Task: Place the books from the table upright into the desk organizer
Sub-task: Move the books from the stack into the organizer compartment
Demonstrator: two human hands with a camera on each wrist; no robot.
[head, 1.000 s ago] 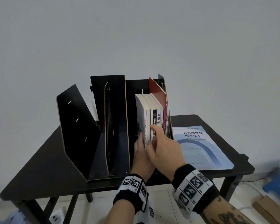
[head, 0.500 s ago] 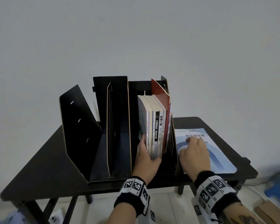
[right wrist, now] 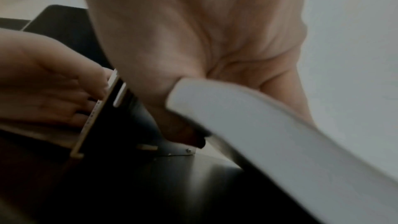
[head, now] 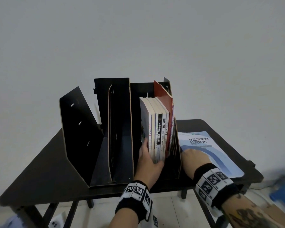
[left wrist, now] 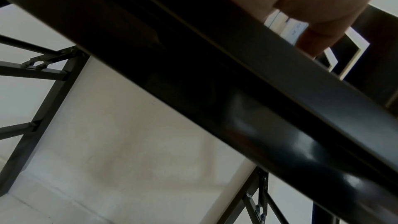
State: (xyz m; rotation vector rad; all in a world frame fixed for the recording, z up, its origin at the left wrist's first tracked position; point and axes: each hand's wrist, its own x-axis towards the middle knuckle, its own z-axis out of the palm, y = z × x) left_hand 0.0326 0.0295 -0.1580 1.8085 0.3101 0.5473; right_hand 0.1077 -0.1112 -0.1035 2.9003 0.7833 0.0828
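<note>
A black desk organizer (head: 115, 112) stands on the black table (head: 44, 170). Several books (head: 160, 122) stand upright in its right compartment, a tall red one (head: 163, 97) rightmost. My left hand (head: 148, 160) holds their lower end, fingers on the left cover, thumb across the spines (left wrist: 288, 26). A blue book (head: 220, 155) lies flat to the right of the organizer. My right hand (head: 194, 157) is on its near left corner. In the right wrist view this hand (right wrist: 204, 31) grips the book's raised pale edge (right wrist: 258, 125), thumb underneath.
The organizer's left and middle compartments (head: 122, 153) hold nothing. The table's front edge (left wrist: 215, 74) runs just below my wrists. On the floor at the right stand a blue stool (head: 283, 191) and a cardboard box (head: 278, 214). A plain wall rises behind.
My right hand left the upright books and moved right onto the blue book, then took hold of its corner. My left hand stayed on the upright books, which now stand straighter.
</note>
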